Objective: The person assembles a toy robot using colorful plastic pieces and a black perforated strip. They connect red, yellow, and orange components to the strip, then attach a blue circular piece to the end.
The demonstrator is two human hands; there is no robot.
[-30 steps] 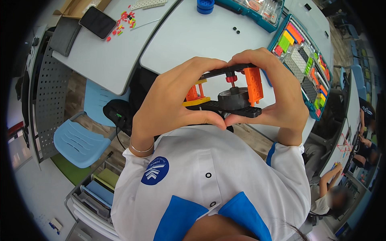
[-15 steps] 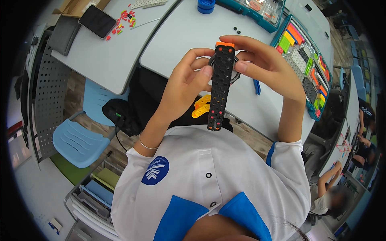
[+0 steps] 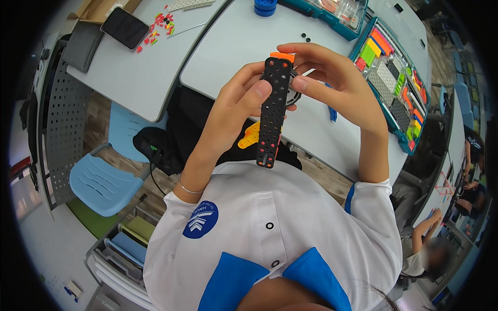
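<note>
Between my hands, above the table's near edge, is a building-kit model with a long black perforated plate [image 3: 274, 109] turned toward me. Red pegs dot its ends. An orange block [image 3: 282, 56] tops the far end, and a dark wheel [image 3: 294, 94] shows behind the plate's right side. Perforated yellow pieces [image 3: 250, 136] stick out at the lower left. My left hand [image 3: 233, 106] grips the left edge, thumb on the plate's face. My right hand [image 3: 337, 85] is closed about the upper right, thumb at the wheel and index finger along the orange block. Its other fingertips are partly hidden.
A teal case [image 3: 397, 85] of sorted coloured parts lies open at right, with another teal case [image 3: 332, 15] beyond. Blue wheels [image 3: 265, 7], small black rings [image 3: 306, 38] and a blue strip [image 3: 332, 110] are on the table. At left are a phone [image 3: 125, 28] and loose red pegs [image 3: 155, 32].
The model has shifted slightly left and turned, so more of the wheel shows on its right side. Both hands have kept their hold and moved with it.
</note>
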